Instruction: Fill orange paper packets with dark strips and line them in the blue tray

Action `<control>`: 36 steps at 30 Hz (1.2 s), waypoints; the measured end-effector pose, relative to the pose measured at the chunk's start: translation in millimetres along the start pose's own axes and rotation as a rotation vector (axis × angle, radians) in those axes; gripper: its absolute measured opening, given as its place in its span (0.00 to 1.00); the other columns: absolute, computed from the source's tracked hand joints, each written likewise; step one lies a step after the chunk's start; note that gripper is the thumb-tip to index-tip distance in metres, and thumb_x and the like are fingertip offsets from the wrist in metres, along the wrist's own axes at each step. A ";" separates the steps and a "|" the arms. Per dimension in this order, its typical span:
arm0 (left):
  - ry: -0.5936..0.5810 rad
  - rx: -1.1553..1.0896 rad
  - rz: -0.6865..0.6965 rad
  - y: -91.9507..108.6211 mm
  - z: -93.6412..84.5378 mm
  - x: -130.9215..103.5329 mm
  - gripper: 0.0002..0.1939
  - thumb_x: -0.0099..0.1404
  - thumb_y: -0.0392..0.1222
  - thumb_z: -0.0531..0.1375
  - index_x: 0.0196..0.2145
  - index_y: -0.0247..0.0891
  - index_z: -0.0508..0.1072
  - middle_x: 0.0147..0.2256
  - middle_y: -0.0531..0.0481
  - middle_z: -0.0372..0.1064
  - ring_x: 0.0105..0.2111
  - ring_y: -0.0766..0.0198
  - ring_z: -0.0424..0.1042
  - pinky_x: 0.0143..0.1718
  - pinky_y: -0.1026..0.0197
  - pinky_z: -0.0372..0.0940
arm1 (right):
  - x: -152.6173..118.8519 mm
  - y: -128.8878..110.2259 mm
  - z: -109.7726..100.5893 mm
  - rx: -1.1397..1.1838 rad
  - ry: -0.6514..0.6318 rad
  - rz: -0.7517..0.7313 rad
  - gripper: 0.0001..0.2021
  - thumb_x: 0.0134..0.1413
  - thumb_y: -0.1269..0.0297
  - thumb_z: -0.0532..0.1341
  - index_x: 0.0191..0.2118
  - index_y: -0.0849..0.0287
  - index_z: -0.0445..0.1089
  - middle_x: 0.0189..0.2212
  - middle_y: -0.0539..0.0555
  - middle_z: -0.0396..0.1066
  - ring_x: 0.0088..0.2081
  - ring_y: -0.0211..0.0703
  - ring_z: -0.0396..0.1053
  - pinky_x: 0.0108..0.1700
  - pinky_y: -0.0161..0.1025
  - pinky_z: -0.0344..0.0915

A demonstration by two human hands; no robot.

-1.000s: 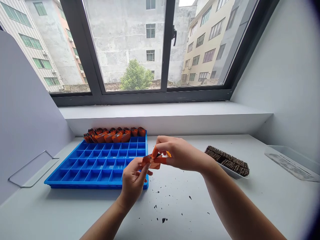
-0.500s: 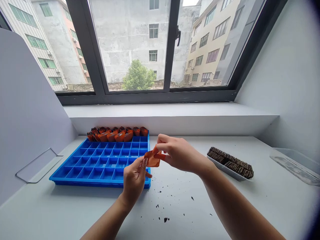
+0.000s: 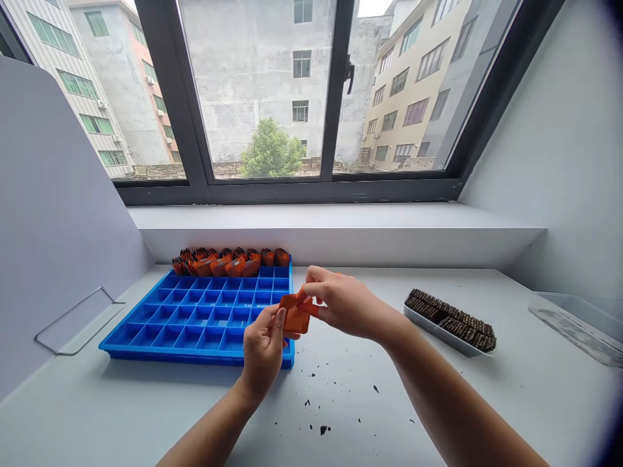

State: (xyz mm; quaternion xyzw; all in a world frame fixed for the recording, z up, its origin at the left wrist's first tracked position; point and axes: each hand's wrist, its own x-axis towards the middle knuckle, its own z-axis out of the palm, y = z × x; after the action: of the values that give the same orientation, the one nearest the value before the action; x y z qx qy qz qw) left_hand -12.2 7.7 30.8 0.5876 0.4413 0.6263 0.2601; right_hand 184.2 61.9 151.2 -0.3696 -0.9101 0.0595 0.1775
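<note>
A small, flat orange packet [image 3: 296, 319] is held up above the table, near the right edge of a blue compartment tray [image 3: 204, 353]. My left hand [image 3: 265, 344] grips its left side, thumb on the near face. At its top edge, my right hand [image 3: 338, 301] is closed in a pinch; orange coverings show on its fingertips. What lies between those fingertips is hard to make out. Bunches of similar orange packets with dark contents [image 3: 235, 264] stand in the tray's back row.
To the right sits a shallow tub [image 3: 450, 336] packed with thin dark brown pieces [image 3: 450, 318]. Beyond it is a clear plastic container [image 3: 579, 321]. Dark crumbs [image 3: 324, 429] dot the white table. A wire frame [image 3: 80, 321] stands at left; a window ledge [image 3: 341, 217] runs behind.
The packet has tilted so more of its face shows, and sits slightly lower. My right hand has shifted a little left at its top edge. The whole view has moved slightly.
</note>
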 end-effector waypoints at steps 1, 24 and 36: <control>-0.013 -0.013 -0.010 -0.3 0.1 0.2 0.16 0.82 0.52 0.57 0.50 0.40 0.79 0.32 0.49 0.83 0.28 0.59 0.84 0.22 0.65 0.71 | 0.1 -0.1 -0.1 -0.001 0.000 0.005 0.06 0.66 0.69 0.67 0.43 0.50 0.80 0.42 0.48 0.71 0.31 0.32 0.63 0.33 0.35 0.56; -0.029 0.035 -0.022 7.8 -1.4 6.6 0.14 0.78 0.52 0.62 0.51 0.40 0.75 0.43 0.44 0.81 0.35 0.57 0.86 0.22 0.67 0.71 | 10.3 12.0 -1.4 0.022 0.100 -0.152 0.06 0.70 0.69 0.62 0.42 0.54 0.77 0.42 0.49 0.78 0.33 0.34 0.70 0.35 0.35 0.59; 0.193 0.256 0.035 -7.8 9.1 0.3 0.36 0.73 0.39 0.63 0.69 0.40 0.48 0.47 0.42 0.73 0.45 0.53 0.78 0.37 0.55 0.75 | 127.1 21.0 45.7 -0.085 0.150 -0.086 0.08 0.73 0.64 0.61 0.49 0.53 0.79 0.53 0.55 0.77 0.42 0.41 0.75 0.39 0.36 0.63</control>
State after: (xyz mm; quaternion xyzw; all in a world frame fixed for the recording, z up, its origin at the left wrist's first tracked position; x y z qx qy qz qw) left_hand -5.0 14.0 23.5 0.5605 0.5301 0.6232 0.1284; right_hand 96.8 166.3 139.1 -0.3409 -0.9110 -0.0145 0.2317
